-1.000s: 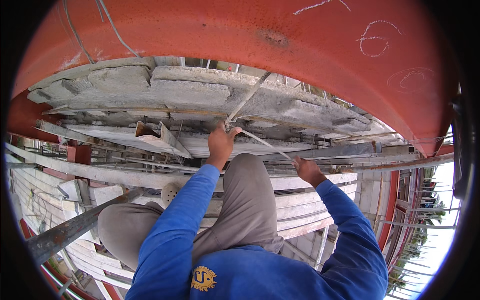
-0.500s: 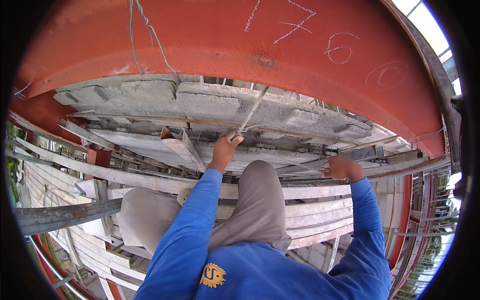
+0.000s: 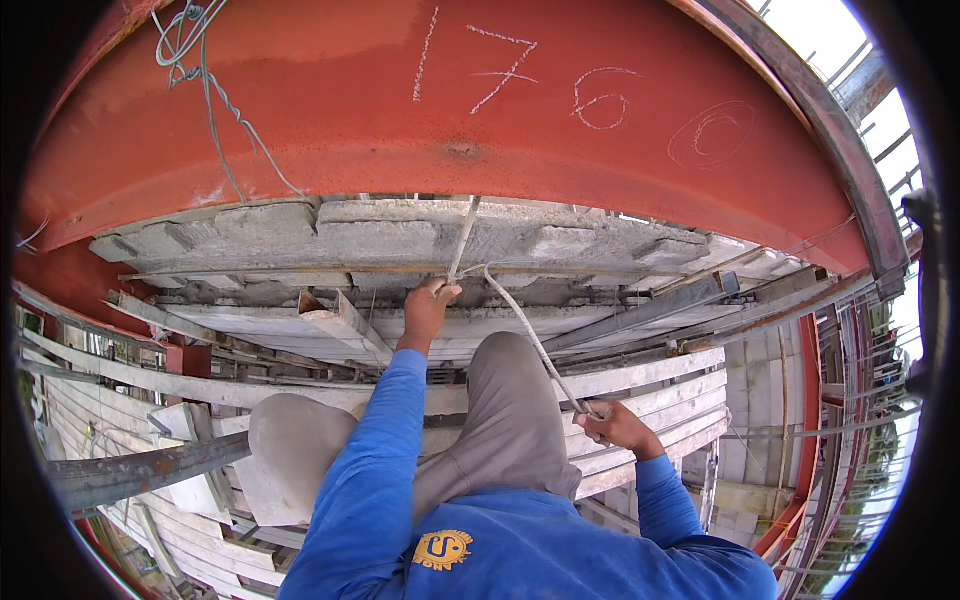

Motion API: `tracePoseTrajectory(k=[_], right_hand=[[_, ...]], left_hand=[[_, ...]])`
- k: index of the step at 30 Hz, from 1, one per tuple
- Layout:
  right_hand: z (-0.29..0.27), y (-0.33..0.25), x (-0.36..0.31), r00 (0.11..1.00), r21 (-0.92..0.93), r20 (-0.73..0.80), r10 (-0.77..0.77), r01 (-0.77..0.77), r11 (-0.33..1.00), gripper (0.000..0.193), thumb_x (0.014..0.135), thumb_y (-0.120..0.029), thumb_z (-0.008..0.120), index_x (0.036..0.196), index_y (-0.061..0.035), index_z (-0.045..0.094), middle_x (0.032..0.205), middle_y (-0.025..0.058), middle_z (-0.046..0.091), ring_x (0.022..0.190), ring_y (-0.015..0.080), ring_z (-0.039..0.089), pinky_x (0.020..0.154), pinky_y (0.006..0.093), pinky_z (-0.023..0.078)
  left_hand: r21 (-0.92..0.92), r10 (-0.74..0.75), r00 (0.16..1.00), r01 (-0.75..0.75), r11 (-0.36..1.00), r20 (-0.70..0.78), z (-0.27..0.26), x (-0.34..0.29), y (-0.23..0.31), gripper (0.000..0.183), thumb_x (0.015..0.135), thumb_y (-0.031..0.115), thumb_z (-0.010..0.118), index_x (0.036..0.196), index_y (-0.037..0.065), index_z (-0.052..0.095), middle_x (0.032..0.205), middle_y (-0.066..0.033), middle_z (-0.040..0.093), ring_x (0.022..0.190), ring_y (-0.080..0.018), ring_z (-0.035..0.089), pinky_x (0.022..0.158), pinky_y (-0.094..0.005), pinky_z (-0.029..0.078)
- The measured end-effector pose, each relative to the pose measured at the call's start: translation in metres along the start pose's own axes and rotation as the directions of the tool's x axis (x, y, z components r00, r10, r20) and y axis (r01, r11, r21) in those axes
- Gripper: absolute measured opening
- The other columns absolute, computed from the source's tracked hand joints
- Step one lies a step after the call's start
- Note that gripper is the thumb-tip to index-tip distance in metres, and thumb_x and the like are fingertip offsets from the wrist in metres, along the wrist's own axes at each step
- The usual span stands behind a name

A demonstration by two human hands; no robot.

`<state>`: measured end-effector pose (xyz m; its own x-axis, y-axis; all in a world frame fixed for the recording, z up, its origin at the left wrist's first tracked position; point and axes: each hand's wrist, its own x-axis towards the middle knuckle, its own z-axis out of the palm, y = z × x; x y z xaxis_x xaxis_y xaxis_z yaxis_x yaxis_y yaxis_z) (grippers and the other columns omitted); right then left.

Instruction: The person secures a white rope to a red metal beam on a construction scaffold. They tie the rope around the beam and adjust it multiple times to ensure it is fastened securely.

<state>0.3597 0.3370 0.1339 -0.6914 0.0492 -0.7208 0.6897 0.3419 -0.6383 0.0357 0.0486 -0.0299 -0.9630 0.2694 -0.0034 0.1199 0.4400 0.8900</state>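
Cord (image 3: 535, 338), pale and slim: slants between the right hand and a rusty bar ahead of the person, upper end bent just right of the left hand. Cannot tell how that end is fastened.

Nearest: blue shirt (image 3: 570, 545), long sleeves; then grey-brown trousers (image 3: 515, 425), 2 knees bent. Beside the left knee, a grey pipe (image 3: 150, 472) with rusty patches.

Right hand (image 3: 617, 427): fingers curled tight around the cord's lower end, just right of the right knee.

Left hand (image 3: 424, 317): farther forward, thumb and fingers drawn together at the lower end of a pale rod (image 3: 464, 238). Cannot tell whether the rod itself is pinched.

Around the hands: 1 open-ended metal channel (image 3: 350, 328) left of the left hand; 1 grey metal length (image 3: 640, 312) right of the cord. Rusty bar (image 3: 300, 270) runs crosswise just past the fingertips, in front of rough grey concrete (image 3: 370, 240).

Above the concrete: red beam (image 3: 350, 120), white chalk marks (image 3: 505, 75), twisted wire (image 3: 205, 75) hanging at left.

Well below the legs: pale planks (image 3: 650, 410). Farthest: bright sky (image 3: 790, 25) at upper right.
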Motion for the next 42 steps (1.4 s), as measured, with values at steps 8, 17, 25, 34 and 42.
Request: tracePoseTrajectory(k=[8,17,25,34,42], right_hand=[[0.037,-0.012,-0.017,0.984,-0.037,-0.052,-0.171,0.169,0.985,0.043,0.102,-0.045,0.075,0.109,-0.0025,0.077,0.076,-0.0023,0.060,0.076,0.0086,0.050,0.068,0.0304,0.045],[0.050,-0.040,-0.016,0.891,-0.022,-0.165,-0.422,0.425,0.905,0.043,0.102,-0.041,0.076,0.088,-0.0019,0.067,0.079,-0.0007,0.054,0.073,0.0082,0.048,0.066,0.0293,0.042],[0.041,-0.131,-0.047,0.541,-0.205,-0.321,-0.777,0.762,0.615,0.044,0.102,-0.040,0.076,0.083,-0.0034,0.062,0.068,0.0046,0.048,0.066,0.0120,0.044,0.059,0.0340,0.040],[0.020,-0.126,-0.086,0.191,-0.090,-0.551,-0.813,0.954,0.286,0.035,0.107,-0.024,0.066,0.079,-0.0043,0.061,0.068,0.0047,0.058,0.062,0.0155,0.053,0.058,0.0343,0.042],[0.050,-0.131,-0.074,0.284,0.067,-0.601,-0.747,0.950,0.306,0.037,0.109,-0.028,0.063,0.080,-0.0047,0.061,0.071,0.0058,0.062,0.065,0.0149,0.059,0.061,0.0330,0.046]], left_hand=[[-0.066,-0.020,1.000,0.020,0.998,0.011,-0.004,0.009,-0.012,0.039,0.094,0.041,0.078,0.108,0.005,0.081,0.083,-0.0207,0.074,0.072,-0.0357,0.070,0.072,-0.0455,0.054],[0.037,-0.027,0.993,0.023,0.999,0.118,0.005,0.007,-0.006,0.047,0.095,0.050,0.075,0.105,0.004,0.079,0.080,-0.0232,0.073,0.074,-0.0405,0.071,0.073,-0.0510,0.054],[0.594,-0.125,0.973,-0.014,0.804,0.192,-0.047,0.017,0.008,0.066,0.095,0.062,0.072,0.097,-0.004,0.080,0.094,-0.0187,0.079,0.081,-0.0295,0.077,0.077,-0.0462,0.058],[-0.383,0.786,0.612,-0.709,0.592,0.083,-0.167,-0.076,0.453,0.028,0.100,0.026,0.078,0.106,-0.001,0.078,0.082,-0.0034,0.071,0.070,-0.0074,0.062,0.064,-0.0248,0.052],[0.166,0.970,0.143,-0.980,0.111,0.199,-0.130,0.034,0.614,0.022,0.101,0.010,0.064,0.119,0.004,0.076,0.113,-0.0190,0.074,0.106,-0.0382,0.070,0.094,-0.0447,0.054]])
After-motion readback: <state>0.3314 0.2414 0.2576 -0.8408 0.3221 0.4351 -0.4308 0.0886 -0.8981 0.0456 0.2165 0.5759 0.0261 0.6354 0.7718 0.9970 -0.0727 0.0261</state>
